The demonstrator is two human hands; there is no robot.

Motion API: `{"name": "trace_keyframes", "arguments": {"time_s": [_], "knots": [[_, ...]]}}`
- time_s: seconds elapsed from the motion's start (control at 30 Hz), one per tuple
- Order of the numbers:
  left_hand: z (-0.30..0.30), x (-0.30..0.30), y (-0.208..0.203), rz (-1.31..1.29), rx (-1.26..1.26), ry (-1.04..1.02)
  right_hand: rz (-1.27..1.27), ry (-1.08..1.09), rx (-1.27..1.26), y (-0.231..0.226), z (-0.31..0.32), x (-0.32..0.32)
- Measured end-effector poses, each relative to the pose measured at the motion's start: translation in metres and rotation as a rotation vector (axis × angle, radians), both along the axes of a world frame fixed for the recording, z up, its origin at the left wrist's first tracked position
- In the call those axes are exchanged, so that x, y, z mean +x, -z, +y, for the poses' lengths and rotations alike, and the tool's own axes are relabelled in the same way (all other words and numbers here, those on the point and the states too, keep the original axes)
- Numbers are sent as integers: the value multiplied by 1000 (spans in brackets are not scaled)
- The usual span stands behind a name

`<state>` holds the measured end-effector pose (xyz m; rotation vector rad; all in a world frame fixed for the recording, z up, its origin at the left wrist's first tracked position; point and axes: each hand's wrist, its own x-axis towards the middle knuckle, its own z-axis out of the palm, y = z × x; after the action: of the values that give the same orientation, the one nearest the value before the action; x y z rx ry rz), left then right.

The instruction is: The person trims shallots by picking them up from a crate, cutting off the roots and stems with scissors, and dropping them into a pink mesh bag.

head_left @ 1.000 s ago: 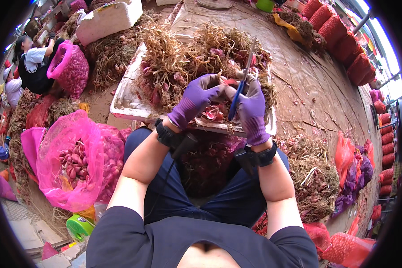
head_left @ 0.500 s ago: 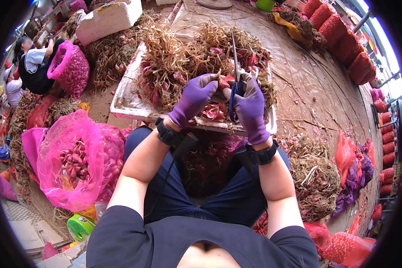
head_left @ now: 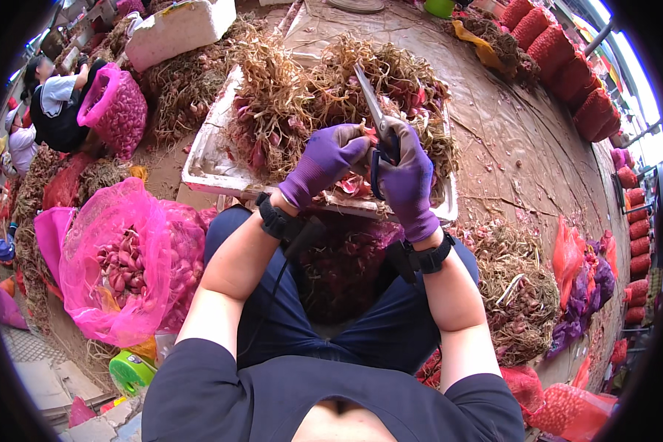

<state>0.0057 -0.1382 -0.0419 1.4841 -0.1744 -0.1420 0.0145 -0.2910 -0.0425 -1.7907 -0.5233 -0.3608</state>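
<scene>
My left hand (head_left: 322,163), in a purple glove, is closed on a red shallot (head_left: 370,134), which is mostly hidden by the fingers. In my right hand (head_left: 409,177), gloved the same, is a pair of scissors (head_left: 370,96) with dark handles. Their blades point up and to the left, just beyond the shallot. Both hands are close together above the near edge of a white foam tray (head_left: 205,179). The tray holds a heap of shallots with dry, straw-coloured tops (head_left: 272,85). Loose red skins (head_left: 352,186) lie in the tray below my hands.
An open pink mesh bag of shallots (head_left: 121,269) stands at my left. More dry-topped shallots (head_left: 516,295) are heaped at my right. Another person (head_left: 59,103) sits at the far left beside a full pink bag (head_left: 118,110). Red sacks (head_left: 545,59) line the far right.
The scissors have swung from nearly upright to a leftward tilt, as my right hand turned. My left hand has barely moved.
</scene>
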Motion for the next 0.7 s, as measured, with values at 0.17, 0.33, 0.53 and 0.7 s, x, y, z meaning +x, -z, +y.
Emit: {"name": "trace_keyframes", "arguments": {"time_s": [0.17,0.33,0.53,0.7], "knots": [[3,5,12,-32,-54,-3,-25,28,-9,-3,3,-2],[0,7,16,-115,-191,-19,-79,38,24,-2,2,-1],[7,6,17,-34,-16,-91,-353,93,-216,5,-3,8],[8,6,10,-18,54,-96,-386,96,-205,6,-2,9]]}}
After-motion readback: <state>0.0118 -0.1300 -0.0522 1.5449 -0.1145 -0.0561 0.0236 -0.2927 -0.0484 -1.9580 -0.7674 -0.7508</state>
